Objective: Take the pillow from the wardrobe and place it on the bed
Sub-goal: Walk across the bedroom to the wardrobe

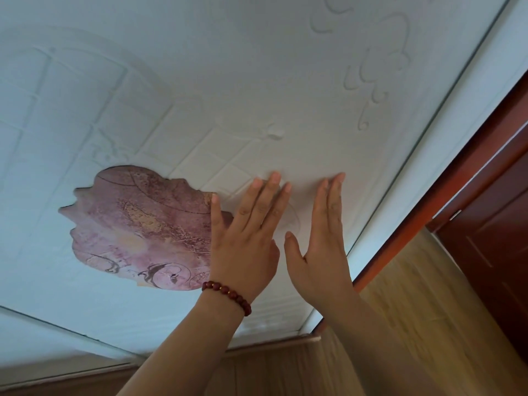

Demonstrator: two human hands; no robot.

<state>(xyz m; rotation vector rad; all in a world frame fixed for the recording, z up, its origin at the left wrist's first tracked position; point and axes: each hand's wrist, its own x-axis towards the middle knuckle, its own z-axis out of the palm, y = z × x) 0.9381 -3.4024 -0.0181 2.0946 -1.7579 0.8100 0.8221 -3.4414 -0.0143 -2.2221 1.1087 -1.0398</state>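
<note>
A big white door (257, 81) fills most of the view. It looks like a wardrobe door, seen tilted. It has raised lines on it, like a grid and some curly shapes. A pink patch (143, 227) with wavy edges sits on the left part of the door. It has dark swirls near its bottom edge.

Both hands are flat on the door, side by side. The left hand (248, 238) lies at the right edge of the pink patch, and its thumb covers a bit of the patch. Its fingers (271, 195) are spread out straight and hold nothing. A bracelet (228, 292) of dark red beads goes round the left wrist.

The right hand (323, 247) is just beside the left one, a little nearer the right edge of the door. Its fingers (334, 195) are straight and close together. They hold nothing too. The two thumbs are near each other but do not touch.

A thin frame runs along the right edge of the door. Past it stands a dark red wood panel (491, 224). A light wood floor (428, 310) shows below the hands, at the bottom and the lower right.

The pillow cannot be seen here.
</note>
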